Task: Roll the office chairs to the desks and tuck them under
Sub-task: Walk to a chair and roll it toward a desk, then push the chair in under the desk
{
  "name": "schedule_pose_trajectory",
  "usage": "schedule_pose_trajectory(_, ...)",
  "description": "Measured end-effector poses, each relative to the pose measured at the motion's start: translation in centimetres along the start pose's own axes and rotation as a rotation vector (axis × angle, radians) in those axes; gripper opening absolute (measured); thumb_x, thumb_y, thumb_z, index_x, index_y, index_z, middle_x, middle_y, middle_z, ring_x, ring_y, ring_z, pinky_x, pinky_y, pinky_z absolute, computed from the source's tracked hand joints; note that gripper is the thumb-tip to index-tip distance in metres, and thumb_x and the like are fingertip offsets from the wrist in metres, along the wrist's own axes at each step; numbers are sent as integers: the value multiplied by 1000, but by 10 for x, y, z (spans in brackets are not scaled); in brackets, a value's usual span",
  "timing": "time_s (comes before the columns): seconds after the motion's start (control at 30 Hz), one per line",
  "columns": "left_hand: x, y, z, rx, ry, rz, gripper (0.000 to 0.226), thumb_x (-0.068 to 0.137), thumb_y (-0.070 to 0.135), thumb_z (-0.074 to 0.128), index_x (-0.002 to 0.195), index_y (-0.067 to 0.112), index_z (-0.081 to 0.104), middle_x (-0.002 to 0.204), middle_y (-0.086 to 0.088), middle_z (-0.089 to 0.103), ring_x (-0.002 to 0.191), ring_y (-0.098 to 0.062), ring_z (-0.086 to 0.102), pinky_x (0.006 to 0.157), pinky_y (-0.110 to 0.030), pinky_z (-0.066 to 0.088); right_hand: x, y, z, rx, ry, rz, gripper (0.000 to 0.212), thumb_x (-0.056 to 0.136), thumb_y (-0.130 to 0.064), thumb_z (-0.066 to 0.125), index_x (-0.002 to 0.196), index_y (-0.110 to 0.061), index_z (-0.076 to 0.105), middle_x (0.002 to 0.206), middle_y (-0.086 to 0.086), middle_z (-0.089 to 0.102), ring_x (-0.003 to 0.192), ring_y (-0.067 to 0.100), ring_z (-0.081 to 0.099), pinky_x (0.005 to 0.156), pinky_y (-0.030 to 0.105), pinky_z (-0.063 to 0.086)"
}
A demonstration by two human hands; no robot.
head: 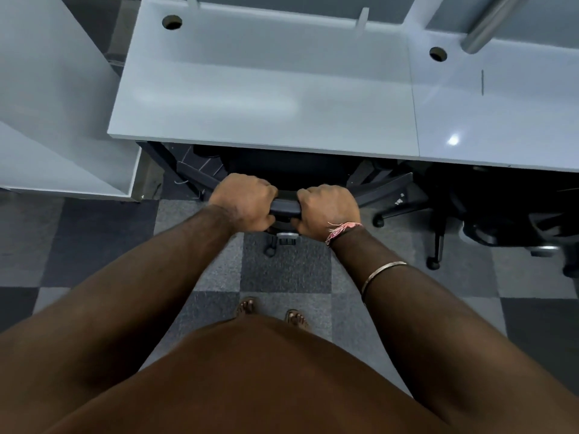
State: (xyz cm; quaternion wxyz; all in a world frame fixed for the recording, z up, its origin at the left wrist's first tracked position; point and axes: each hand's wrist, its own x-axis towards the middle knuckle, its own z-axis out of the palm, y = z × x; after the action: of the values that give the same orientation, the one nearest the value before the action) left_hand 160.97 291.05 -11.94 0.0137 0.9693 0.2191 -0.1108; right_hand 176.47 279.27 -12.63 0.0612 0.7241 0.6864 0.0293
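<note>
left hand: at frame centre, fingers curled round the top edge of the chair back, knuckles up.
right hand: just beside the left one on the same edge, fingers clenched round it; a pink thread band sits at the wrist and a thin metal bangle further up the forearm.
office chair: black, in the middle of the frame, its seat mostly under the front edge of the tabletop; only the curved back rim, between and beside the hands, and part of the base below them stick out.
tabletop: pale grey, filling the upper half of the frame, with a round cable hole at upper left.
second chair: black, at right of frame, under the adjoining tabletop section; two legs with castors reach out onto the floor.
floor: carpet tiles in dark and lighter grey squares; the person's bare toes show at lower centre.
</note>
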Motion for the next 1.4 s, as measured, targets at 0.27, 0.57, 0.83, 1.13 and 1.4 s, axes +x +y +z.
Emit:
schedule_pose_trajectory(0.27, -22, 15, -13, -112, 9, -80, 29, 82, 48, 62, 105, 31, 67, 95, 11, 64, 87, -17, 64, 70, -34, 54, -10, -9, -7, 85, 11, 0, 46, 79, -64, 53, 93, -21, 62, 87, 0, 68, 79, 25, 65, 62, 34, 40)
schedule_pose_trajectory(0.57, -104, 11, -34, -113, 215, -284, 39, 85, 41, 60, 117, 20, 66, 112, 0, 70, 104, -24, 63, 91, -41, 53, 9, -64, -49, 173, 119, -191, 39, 80, -53, 56, 95, -17, 63, 88, 3, 67, 82, 27, 64, 69, 35, 44)
schedule_pose_trajectory(0.83, -221, -11, -27, -135, 157, -695, 42, 91, 40, 57, 128, 19, 64, 120, -3, 69, 110, -25, 63, 86, -38, 53, 31, -167, -78, 210, 154, -482, 40, 85, -46, 56, 105, -12, 64, 98, 8, 68, 91, 29, 64, 74, 37, 48)
schedule_pose_trajectory(1.13, -357, -57, -4, -233, 81, -1077, 40, 93, 37, 60, 129, 22, 65, 131, -4, 67, 118, -27, 63, 95, -40, 55, 42, -331, -112, 201, 77, -743, 39, 83, -52, 55, 98, -17, 63, 94, 5, 67, 87, 29, 63, 70, 37, 53)
schedule_pose_trajectory(1.4, -506, -131, 13, -196, 76, -1268, 21, 91, 27, 59, 107, 19, 70, 112, -4, 70, 101, -27, 66, 79, -38, 55, 64, -503, -155, 159, 96, -973, 41, 91, -45, 54, 117, -14, 63, 112, 8, 67, 103, 29, 62, 75, 33, 44)
